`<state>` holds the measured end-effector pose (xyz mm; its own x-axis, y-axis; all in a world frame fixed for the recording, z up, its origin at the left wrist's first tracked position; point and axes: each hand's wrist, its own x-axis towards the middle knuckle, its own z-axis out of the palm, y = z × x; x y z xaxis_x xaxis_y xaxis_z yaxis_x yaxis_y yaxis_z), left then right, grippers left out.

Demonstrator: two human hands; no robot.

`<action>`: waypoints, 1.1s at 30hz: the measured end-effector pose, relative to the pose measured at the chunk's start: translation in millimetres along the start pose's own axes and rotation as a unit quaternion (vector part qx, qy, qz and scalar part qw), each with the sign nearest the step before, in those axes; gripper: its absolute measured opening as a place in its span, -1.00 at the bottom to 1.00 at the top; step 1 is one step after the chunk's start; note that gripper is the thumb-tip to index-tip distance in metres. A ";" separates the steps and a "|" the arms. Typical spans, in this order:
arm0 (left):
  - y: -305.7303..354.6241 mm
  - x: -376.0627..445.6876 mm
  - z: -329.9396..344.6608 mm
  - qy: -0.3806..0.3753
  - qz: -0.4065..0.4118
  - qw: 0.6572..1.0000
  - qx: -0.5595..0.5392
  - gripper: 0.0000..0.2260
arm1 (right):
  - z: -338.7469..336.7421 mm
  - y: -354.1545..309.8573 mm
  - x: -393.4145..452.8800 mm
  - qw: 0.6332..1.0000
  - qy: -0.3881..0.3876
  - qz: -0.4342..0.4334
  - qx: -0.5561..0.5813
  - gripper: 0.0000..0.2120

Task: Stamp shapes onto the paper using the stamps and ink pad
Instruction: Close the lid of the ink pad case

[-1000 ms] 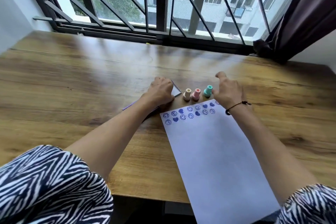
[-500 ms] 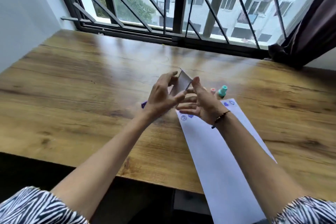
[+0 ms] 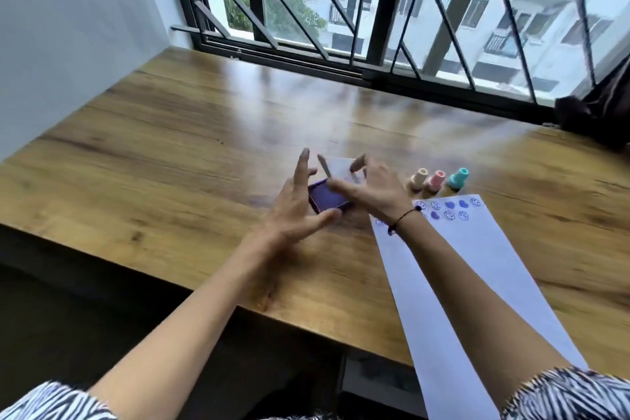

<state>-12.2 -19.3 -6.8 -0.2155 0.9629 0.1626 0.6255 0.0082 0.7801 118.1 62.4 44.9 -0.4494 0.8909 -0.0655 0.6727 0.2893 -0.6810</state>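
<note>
The ink pad (image 3: 328,198) lies on the wooden table (image 3: 191,160), its purple surface showing and its pale lid (image 3: 341,165) folded back behind it. My left hand (image 3: 294,211) brackets the pad's left and front edges with fingers spread, the thumb touching the front corner. My right hand (image 3: 373,193) hovers over the pad's right side, fingers apart and blurred. Right of it stand three small stamps: cream (image 3: 418,179), pink (image 3: 436,181) and teal (image 3: 459,177). The white paper (image 3: 477,269) lies below them with blue smileys and hearts along its top edge.
A barred window (image 3: 375,44) runs along the table's far edge, and a dark curtain (image 3: 600,112) bunches at the far right. A white wall (image 3: 68,27) closes off the left side. The table's near edge (image 3: 238,303) runs diagonally in front of me.
The ink pad was lifted between both hands and its lid swung up; now it lies on the table with the lid back and both hands' fingers spread around it. The view shifted left.
</note>
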 end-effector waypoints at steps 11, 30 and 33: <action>-19.0 -9.4 18.5 0.072 0.002 0.996 0.060 -0.09 | 45.5 14.6 -4.9 0.964 0.043 -0.028 -0.262 -0.29; -19.3 -9.5 15.1 0.039 -0.019 0.997 0.068 -0.04 | 39.5 14.1 -12.3 0.983 0.024 -0.025 -0.180 -0.40; -17.9 -11.1 14.8 0.034 -0.015 0.995 0.091 -0.05 | 40.4 18.1 -14.2 0.986 0.031 -0.023 -0.162 -0.42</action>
<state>-9.9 -26.1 -31.5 -0.2826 0.9411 0.1856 0.7424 0.0921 0.6636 112.9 40.9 4.0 -0.4545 0.8907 0.0114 0.8088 0.4180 -0.4137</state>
